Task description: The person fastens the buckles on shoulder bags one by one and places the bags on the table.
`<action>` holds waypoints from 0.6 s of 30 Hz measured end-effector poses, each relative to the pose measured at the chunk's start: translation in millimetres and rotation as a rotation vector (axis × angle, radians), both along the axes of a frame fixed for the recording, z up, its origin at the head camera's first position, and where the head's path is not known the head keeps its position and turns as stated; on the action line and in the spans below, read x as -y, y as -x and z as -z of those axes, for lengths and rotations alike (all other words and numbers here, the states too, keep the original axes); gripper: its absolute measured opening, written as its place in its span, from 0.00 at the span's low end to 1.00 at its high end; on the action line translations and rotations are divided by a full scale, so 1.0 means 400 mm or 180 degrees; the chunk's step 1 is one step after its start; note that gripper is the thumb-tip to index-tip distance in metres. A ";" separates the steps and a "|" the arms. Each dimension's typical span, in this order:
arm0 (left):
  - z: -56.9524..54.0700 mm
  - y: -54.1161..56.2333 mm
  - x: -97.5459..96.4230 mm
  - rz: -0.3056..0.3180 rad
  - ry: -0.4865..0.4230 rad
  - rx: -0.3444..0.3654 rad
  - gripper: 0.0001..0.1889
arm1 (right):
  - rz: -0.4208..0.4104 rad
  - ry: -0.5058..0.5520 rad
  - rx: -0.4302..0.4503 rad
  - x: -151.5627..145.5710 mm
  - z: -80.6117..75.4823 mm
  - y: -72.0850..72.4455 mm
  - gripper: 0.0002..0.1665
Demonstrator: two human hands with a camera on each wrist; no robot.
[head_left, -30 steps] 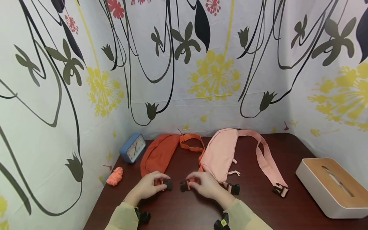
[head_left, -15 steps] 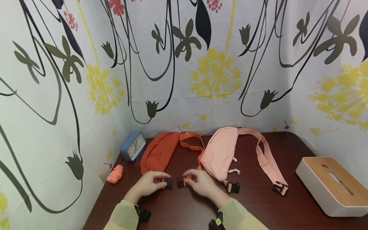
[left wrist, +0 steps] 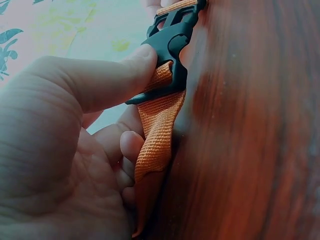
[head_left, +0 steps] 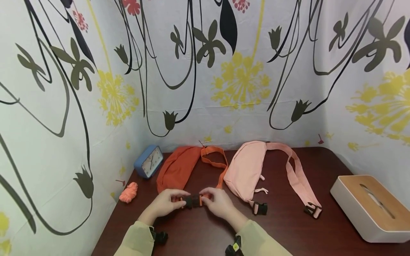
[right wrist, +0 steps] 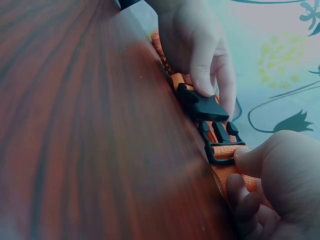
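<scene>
buckle point(head_left: 192, 201): low on the worktop point(head_left: 192, 234) side of the head view, between the hands; its halves meet end to end, prongs partly showing, so judged not fully seated.
left hand point(head_left: 166, 203): at the buckle's 9 o'clock, pinching the socket half point(right wrist: 207, 106), thumb on its flat face.
right hand point(head_left: 221, 203): at the buckle's 3 o'clock, pinching the prong half point(right wrist: 219, 132) where the strap point(left wrist: 157, 130) threads through.
prong risk: if the halves tilt against each other, a side prong could catch on the socket's lip and jam, or only one side might click.
strap risk: it looks creased beyond the socket half; a twist there could be locked in.
grip risk: the right hand's hold is narrow, so a hard push could make its half slip or swivel.
bags: two; orange bag point(head_left: 177, 169) at the buckle's 11 o'clock, pink bag point(head_left: 246, 170) at 2 o'clock.
buckle halves: four; two in the hands, two pink halves point(head_left: 259, 208) at 3 o'clock, well apart from each other.
cords: two, pale point(head_left: 261, 191), beside the pink bag.
clock: one point(head_left: 148, 161), at 10 o'clock.
yarn: one bundle point(head_left: 129, 192), at 9 o'clock.
box: one point(head_left: 355, 213), far out at 3 o'clock.
wrist cameras: two point(head_left: 161, 238).
</scene>
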State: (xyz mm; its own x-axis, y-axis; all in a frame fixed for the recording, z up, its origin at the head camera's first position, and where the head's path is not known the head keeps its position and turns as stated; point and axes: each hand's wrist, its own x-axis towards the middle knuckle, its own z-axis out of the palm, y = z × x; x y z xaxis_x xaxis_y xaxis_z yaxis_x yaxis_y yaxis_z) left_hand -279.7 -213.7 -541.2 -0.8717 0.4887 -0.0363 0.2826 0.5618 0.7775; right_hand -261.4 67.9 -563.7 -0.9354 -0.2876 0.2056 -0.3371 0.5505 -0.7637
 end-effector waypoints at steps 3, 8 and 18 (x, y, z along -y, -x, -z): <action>0.001 0.001 0.000 0.0011 0.0013 0.0010 0.16 | 0.0010 -0.0011 -0.0014 0.008 0.003 0.000 0.07; 0.005 0.005 0.001 0.0054 -0.0010 -0.0060 0.16 | 0.0024 -0.0008 -0.0044 0.020 0.008 0.000 0.07; 0.006 0.001 0.001 -0.0016 0.0004 -0.0094 0.16 | -0.0040 0.0072 -0.0004 0.039 0.007 -0.001 0.07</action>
State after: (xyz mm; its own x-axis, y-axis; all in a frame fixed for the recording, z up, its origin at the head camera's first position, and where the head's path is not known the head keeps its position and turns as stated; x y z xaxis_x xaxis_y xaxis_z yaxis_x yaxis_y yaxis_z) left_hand -279.9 -214.0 -543.8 -0.8749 0.4841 -0.0111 0.3025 0.5644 0.7680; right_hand -260.9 52.4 -566.5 -0.9315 -0.2946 0.2134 -0.3449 0.5288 -0.7755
